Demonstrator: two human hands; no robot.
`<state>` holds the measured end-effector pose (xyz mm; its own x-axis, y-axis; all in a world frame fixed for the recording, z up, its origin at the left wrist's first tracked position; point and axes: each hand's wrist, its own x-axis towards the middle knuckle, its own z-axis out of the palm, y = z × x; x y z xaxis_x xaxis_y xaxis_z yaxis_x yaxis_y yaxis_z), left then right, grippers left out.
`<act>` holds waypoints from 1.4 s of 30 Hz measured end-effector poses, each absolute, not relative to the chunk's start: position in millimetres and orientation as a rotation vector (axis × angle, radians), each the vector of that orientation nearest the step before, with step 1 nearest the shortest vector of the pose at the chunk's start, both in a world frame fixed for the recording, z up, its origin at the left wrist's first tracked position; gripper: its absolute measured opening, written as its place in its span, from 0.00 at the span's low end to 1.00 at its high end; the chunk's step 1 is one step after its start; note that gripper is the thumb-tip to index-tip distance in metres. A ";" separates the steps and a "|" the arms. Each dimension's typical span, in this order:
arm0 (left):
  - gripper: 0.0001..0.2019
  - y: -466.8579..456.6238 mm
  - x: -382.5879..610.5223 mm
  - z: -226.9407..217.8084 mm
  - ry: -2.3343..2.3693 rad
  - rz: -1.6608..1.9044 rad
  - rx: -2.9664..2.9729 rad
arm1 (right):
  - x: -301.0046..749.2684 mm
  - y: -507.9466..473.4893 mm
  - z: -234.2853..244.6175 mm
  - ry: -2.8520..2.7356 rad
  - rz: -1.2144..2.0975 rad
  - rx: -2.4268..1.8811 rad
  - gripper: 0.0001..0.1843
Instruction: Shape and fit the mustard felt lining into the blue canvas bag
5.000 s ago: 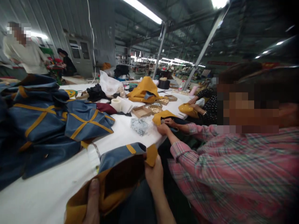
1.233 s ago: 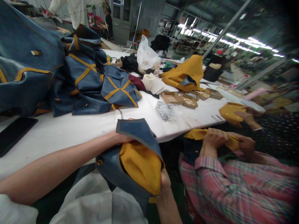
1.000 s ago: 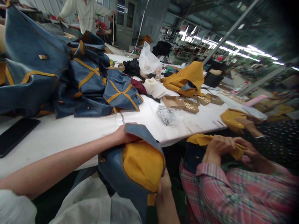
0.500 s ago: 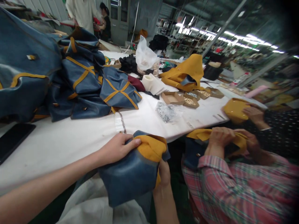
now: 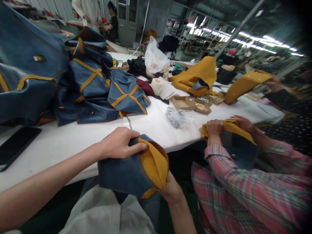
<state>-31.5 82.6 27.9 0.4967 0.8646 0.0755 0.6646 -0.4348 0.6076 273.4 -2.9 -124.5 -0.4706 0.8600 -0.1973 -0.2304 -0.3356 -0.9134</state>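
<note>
A blue leather bag piece with a yellow inner side (image 5: 124,174) is held over my lap, at the table's near edge. My left hand (image 5: 123,143) grips its upper left edge, thumb on the near side and fingers behind. On the lower right, my right hand (image 5: 172,188) is closed on the piece's edge, its fingers mostly hidden behind the material. Between my hands the opening shows the yellow inside. Farther back on the table lies a heap of blue bags with yellow straps (image 5: 91,78).
A black phone (image 5: 18,146) lies at the left. Ahead are a plastic bag of small metal parts (image 5: 175,117), cardboard trays (image 5: 182,102) and a yellow bag piece (image 5: 197,76). At my right, a co-worker in a plaid sleeve (image 5: 226,169) handles a similar piece; another person's hand holds yellow material.
The bag piece has turned in my hands, its yellow opening now facing more to the right. My right hand moved slightly lower. The co-worker's blue and yellow piece shifted and turned.
</note>
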 end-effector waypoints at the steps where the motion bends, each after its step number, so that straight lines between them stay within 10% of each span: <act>1: 0.26 81.7 -32.9 34.3 1.275 0.481 2.328 | 286.3 0.4 -120.2 -1.145 1.947 -0.936 0.56; 8: 0.20 76.0 5.1 49.4 1.169 0.333 2.640 | 285.2 25.7 -50.9 -1.498 1.542 -1.243 0.86; 15: 0.05 79.0 16.1 56.7 0.911 0.345 2.729 | 229.5 41.2 -54.0 -1.131 1.988 -0.993 0.27; 21: 0.17 88.3 3.5 55.9 0.854 0.317 2.843 | 217.4 22.8 -71.9 -0.804 2.008 -0.931 0.29; 26: 0.39 80.5 -27.0 39.7 1.758 0.518 2.654 | 195.0 15.2 -86.6 -0.563 1.693 -0.922 0.33; 42: 0.16 85.8 -91.2 -2.3 1.816 0.805 1.729 | 184.7 18.5 -86.1 -0.756 1.901 -0.781 0.37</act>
